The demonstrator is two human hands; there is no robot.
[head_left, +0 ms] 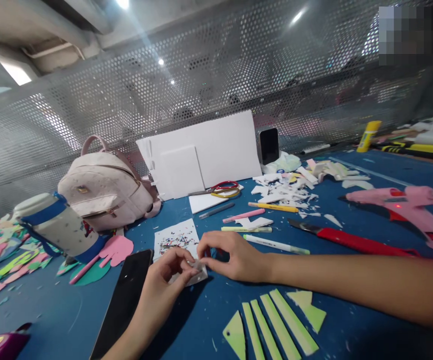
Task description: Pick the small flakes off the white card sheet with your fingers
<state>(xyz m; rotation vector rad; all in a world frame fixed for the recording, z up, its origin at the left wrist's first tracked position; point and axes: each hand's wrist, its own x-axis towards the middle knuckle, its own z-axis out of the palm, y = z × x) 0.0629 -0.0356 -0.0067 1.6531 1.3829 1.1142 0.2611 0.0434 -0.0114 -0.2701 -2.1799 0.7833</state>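
Observation:
Between both hands is a small, clear, crinkled piece that looks like a plastic bag (200, 275). My left hand (167, 275) pinches it between thumb and fingers, and my right hand (235, 255) has its thumb and fingertips closed at its upper edge. Just behind them lies a white sheet (191, 229) scattered with tiny dark and coloured bits. Green-yellow foam pieces (267, 325), cut as a fish head, strips and a tail, rest in front of my right forearm. A black phone (126, 295) lies partly under my left forearm.
A pink glue gun (407, 202) with a red light and a red cutter (355, 241) lie to the right. Scissors (224, 189), several pens and white foam scraps (282, 192) are further back. At left stand a bottle (57, 227) and a pale backpack (102, 187).

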